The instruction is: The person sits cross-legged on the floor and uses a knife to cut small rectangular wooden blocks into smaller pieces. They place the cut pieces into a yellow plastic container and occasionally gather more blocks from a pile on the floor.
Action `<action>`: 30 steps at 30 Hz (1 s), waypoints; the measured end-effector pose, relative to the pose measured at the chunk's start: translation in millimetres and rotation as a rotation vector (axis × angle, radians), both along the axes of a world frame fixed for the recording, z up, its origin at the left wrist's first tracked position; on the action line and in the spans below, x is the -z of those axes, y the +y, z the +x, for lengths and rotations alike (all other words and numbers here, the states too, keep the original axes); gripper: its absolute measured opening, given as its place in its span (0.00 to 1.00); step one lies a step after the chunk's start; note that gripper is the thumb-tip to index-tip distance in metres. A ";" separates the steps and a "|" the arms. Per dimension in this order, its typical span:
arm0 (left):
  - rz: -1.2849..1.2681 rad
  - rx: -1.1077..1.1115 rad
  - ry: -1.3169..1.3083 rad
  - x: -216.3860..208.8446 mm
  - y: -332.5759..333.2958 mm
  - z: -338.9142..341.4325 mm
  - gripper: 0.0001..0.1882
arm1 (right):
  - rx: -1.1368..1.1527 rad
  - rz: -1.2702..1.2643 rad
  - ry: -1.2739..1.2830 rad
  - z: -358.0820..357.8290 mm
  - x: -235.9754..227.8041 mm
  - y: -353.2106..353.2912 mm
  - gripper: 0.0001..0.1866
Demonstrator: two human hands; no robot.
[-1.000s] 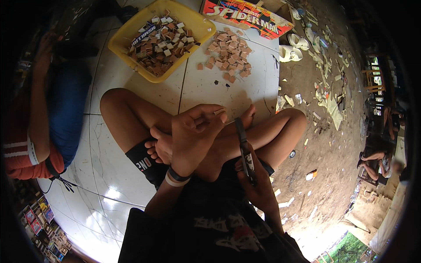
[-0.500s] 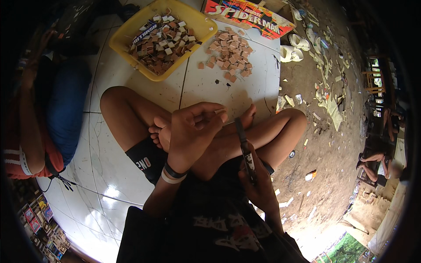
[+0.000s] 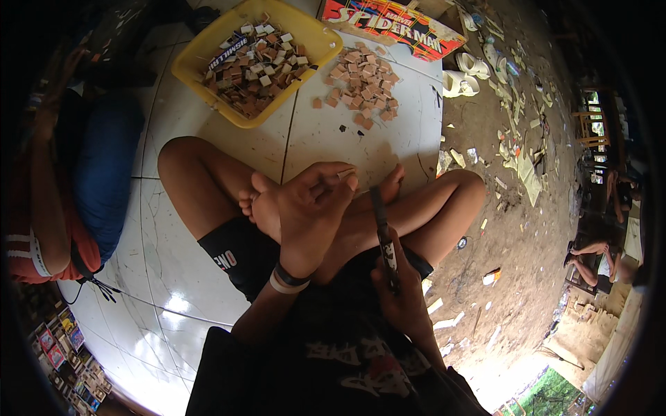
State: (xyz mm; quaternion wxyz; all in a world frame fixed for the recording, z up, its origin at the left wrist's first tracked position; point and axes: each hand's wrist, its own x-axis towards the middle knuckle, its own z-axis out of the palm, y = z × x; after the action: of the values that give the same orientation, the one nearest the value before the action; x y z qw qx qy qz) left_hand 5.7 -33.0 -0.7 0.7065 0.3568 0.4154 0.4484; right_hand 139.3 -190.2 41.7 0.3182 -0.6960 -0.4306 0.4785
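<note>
My left hand is in front of me above my crossed legs, its thumb and forefinger pinching a small thin tile-like piece. To its right, my right hand is wrapped round the handle of a knife. The dark narrow blade points up and away, its tip apart from the pinched piece. Beyond my feet lies a loose heap of small square brown pieces. Left of that heap stands a yellow plastic basin holding many similar brown and pale pieces.
A red printed board stands at the far edge of the white tiled floor. Pale clogs and scattered scraps lie on the dirt ground to the right. At left, another person's arm is beside a blue cushion-like thing.
My left hand has shifted slightly right and its wrist has turned, the small piece still pinched. My right hand and the knife have moved slightly left.
</note>
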 end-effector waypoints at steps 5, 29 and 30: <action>-0.006 0.113 0.031 -3.2 -0.1 2.0 0.16 | -0.022 -0.004 -0.012 1.2 2.4 0.6 0.38; 0.024 0.196 -0.079 10.9 11.9 -15.1 0.11 | 0.117 -0.255 0.510 18.5 0.4 -11.1 0.26; 0.023 0.209 -0.051 11.5 11.0 -15.0 0.11 | 0.158 -0.276 0.528 18.5 0.1 -11.4 0.25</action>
State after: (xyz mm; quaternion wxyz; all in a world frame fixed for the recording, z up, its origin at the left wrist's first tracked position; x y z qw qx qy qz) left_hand -9.3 -22.0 -12.2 0.7557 0.3946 0.3524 0.3860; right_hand 157.9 -201.6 41.6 0.3574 -0.6156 -0.2086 0.6707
